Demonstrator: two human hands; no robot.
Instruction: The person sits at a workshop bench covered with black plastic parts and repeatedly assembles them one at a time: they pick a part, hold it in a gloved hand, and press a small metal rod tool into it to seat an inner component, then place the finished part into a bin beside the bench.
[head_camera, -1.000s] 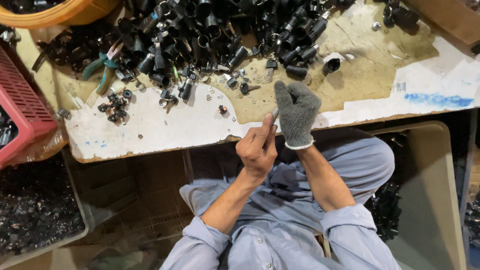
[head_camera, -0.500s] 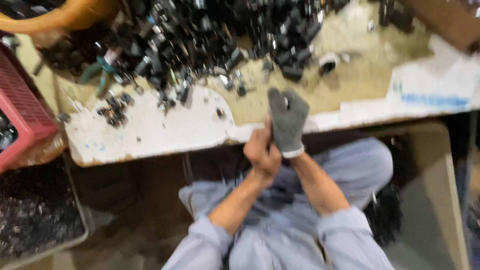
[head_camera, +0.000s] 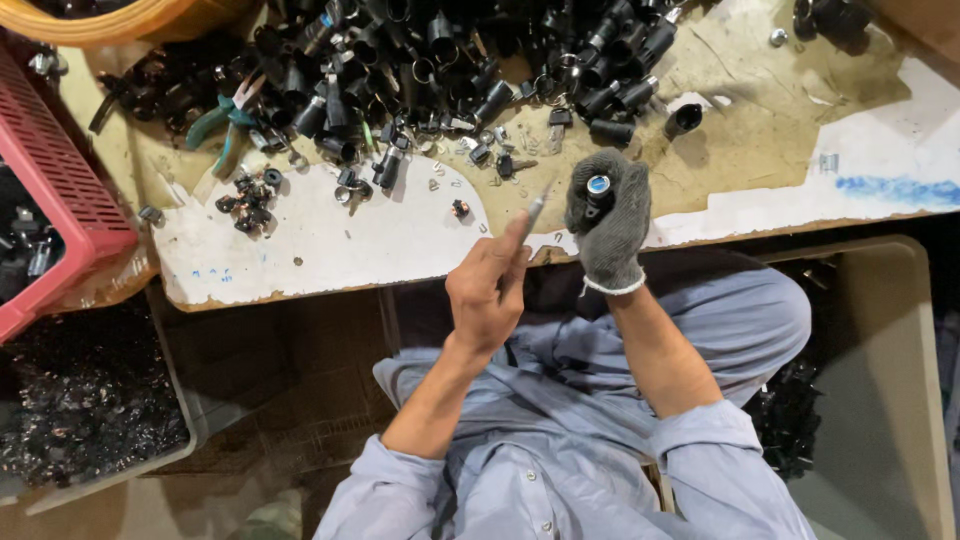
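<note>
While a small black cylindrical part (head_camera: 597, 195) with a blue-and-white round end stands upright in the gloved right hand (head_camera: 608, 222), that hand is closed around it just over the near edge of the tabletop (head_camera: 330, 245). Only the part's top shows above the grey knit glove. Just to the left, the bare left hand (head_camera: 487, 290) pinches a thin metal tool (head_camera: 533, 210) between thumb and fingers, its tip slanting up and right towards the part without touching it. Both hands sit above the person's lap, the forearms coming out of light blue rolled sleeves.

Farther off, a big heap of black tubular parts (head_camera: 450, 60) covers the far side of the worn white and tan tabletop, with one loose black part (head_camera: 684, 120) lying apart to the right of the heap. Green-handled pliers (head_camera: 222, 125) lie at the heap's left edge, and a small cluster of dark bits (head_camera: 250, 200) sits near them. At far left a red plastic crate (head_camera: 60, 190) stands, and below it a tray of dark scrap (head_camera: 80, 410).
</note>
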